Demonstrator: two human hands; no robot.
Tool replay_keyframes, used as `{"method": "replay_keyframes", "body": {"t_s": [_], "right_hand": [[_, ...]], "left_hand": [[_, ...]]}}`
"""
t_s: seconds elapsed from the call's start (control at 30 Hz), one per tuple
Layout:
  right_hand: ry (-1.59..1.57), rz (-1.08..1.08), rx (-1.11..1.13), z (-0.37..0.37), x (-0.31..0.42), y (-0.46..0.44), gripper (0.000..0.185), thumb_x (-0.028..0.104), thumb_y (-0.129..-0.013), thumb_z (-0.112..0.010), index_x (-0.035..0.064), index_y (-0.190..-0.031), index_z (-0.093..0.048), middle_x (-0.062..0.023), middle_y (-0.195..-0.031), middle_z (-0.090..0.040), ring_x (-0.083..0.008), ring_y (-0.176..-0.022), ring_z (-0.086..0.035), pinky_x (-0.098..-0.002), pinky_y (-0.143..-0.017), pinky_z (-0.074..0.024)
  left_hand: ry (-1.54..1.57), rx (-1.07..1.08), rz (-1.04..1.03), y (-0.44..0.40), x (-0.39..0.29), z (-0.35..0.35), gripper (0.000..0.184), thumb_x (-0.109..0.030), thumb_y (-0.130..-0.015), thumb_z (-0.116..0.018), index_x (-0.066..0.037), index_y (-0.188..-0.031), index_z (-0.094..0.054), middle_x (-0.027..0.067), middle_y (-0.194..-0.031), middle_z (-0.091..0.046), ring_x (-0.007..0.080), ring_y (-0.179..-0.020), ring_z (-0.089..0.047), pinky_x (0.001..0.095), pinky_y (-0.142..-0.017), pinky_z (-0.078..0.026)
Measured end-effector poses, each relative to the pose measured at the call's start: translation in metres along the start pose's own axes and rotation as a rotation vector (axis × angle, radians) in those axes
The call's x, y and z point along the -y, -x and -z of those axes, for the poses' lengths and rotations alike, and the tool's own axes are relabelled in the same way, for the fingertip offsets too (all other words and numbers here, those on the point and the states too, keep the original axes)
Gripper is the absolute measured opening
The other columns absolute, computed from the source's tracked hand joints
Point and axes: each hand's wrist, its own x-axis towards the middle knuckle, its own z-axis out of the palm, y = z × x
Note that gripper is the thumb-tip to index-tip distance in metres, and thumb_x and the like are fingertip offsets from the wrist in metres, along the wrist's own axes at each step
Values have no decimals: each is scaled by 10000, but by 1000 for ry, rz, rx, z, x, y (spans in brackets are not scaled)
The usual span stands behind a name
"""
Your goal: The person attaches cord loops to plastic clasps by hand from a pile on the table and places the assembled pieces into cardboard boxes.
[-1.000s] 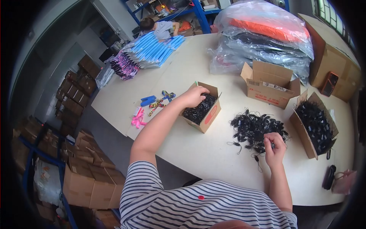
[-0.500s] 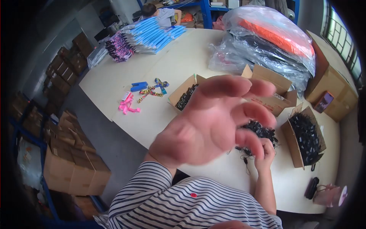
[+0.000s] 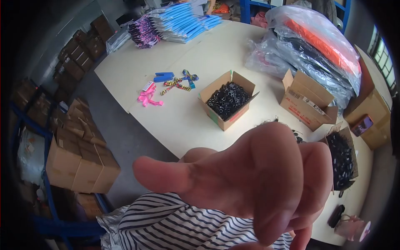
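Observation:
Close to the camera, my left hand (image 3: 233, 183) fills the lower middle of the head view. Its thumb points left, apart from the bent fingers on the right, and nothing shows in it. My right hand is not seen; the large hand covers the spot where it was. Beyond the hand stands an open cardboard box (image 3: 225, 123) with black ring-like parts (image 3: 228, 100) inside. A loose pile of black corded pieces (image 3: 297, 136) shows only at its edge, mostly hidden behind my fingers. Right of it, another carton holds black pieces (image 3: 341, 160).
An open carton (image 3: 306, 106) stands behind the pile. Toward the left lie a blue stapler (image 3: 163, 77), patterned straps (image 3: 177, 86) and a pink strap (image 3: 148, 96). Blue packets (image 3: 177, 23) and plastic-wrapped bundles (image 3: 308, 46) are farther back. A phone (image 3: 361, 126) leans at the right.
My left hand has come nearer the camera and lower, its fingers now bent toward me. The box of rings is uncovered, while my right hand has dropped out of sight. The view has shifted slightly.

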Motion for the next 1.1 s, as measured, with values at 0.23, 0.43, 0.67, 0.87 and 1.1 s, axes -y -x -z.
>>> {"method": "replay_keyframes", "body": {"t_s": [0.23,0.43,0.67,0.87,1.1], "right_hand": [[-28,-64,-21,0,4,0,31,-29,-779,-547,-22,-774,-577,-113,-832,-601,-188,-758,-559,-267,-684,-439],[0,-25,-9,2,4,-2,26,-21,-778,-551,-23,-769,-576,-115,-823,-601,-191,-757,-561,-271,-678,-441],[8,3,-20,1,3,-3,25,-13,-777,-556,-24,-769,-577,-120,-811,-602,-198,-747,-565,-274,-681,-443],[25,-2,-3,2,3,-2,28,-10,-779,-554,-23,-775,-579,-116,-818,-606,-200,-749,-567,-278,-691,-444],[47,34,34,0,-8,-1,24,-20,-768,-555,-23,-771,-579,-121,-820,-611,-211,-758,-576,-284,-700,-446]], "left_hand": [[22,6,19,2,5,-2,657,-596,-712,-539,9,-939,-424,113,-898,-422,169,-763,-493,378,-716,-521],[30,5,30,7,8,-1,562,-530,-736,-539,-11,-925,-432,102,-899,-418,173,-757,-474,382,-708,-509],[40,-6,35,11,10,-1,453,-452,-764,-538,-34,-909,-441,89,-900,-413,177,-751,-451,387,-699,-495],[41,-21,40,12,7,-1,359,-385,-788,-538,-54,-896,-449,77,-900,-409,181,-745,-432,391,-691,-484],[48,-48,47,15,2,-2,252,-308,-816,-538,-78,-880,-459,64,-901,-404,185,-738,-409,395,-682,-470]]}}
